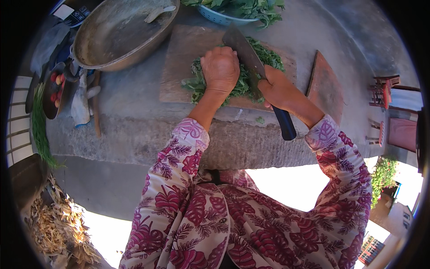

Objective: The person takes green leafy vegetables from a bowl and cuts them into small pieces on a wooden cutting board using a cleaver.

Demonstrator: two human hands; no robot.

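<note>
On a wooden cutting board [178,74] lies a heap of leafy greens [198,82], with finely chopped greens [268,57] to the right of the blade. My left hand [221,69] presses down on the leaves, its fingers curled and its knuckles close to the blade. A broad cleaver [243,50] with a black handle slants across the greens. My right hand [280,87] grips it where blade and handle meet, the thumb and a finger against the blade. The cleaver's lower edge is partly hidden among the leaves.
A large metal wok [117,37] with a scoop [158,13] stands at the back left. Behind the board is a blue colander [225,17] of leaves. A reddish board [324,87] lies at the right. Left are a bowl of fruit [48,104], a stick [96,111] and long green stalks [40,127].
</note>
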